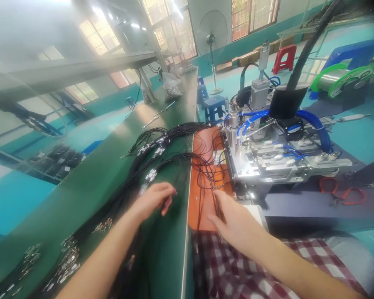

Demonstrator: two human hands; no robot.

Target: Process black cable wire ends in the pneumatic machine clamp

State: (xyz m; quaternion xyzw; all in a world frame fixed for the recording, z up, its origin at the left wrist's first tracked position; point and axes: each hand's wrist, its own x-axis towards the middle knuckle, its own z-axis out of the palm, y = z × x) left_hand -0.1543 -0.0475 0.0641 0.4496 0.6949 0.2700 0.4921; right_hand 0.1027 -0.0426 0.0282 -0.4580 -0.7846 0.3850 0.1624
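My left hand (158, 198) hovers over the green bench, fingers loosely bent, thumb apart, nothing visible in it. Just beyond it, a bundle of black cables (134, 176) with shiny metal ends lies along the bench. My right hand (235, 218) is closed around several thin black cables (214, 187) above the front of an orange board (202, 211). Those cables loop across the board, and loose ends hang off its front edge. The palm hides part of the grip.
A metal machine (252, 162) with blue air hoses stands right of the board. Red-handled pliers (339, 195) lie on its base, and a green wire spool (343, 81) sits behind. Wrenches (151, 121) and a bag of small parts (171, 88) rest farther along the green bench (90, 191).
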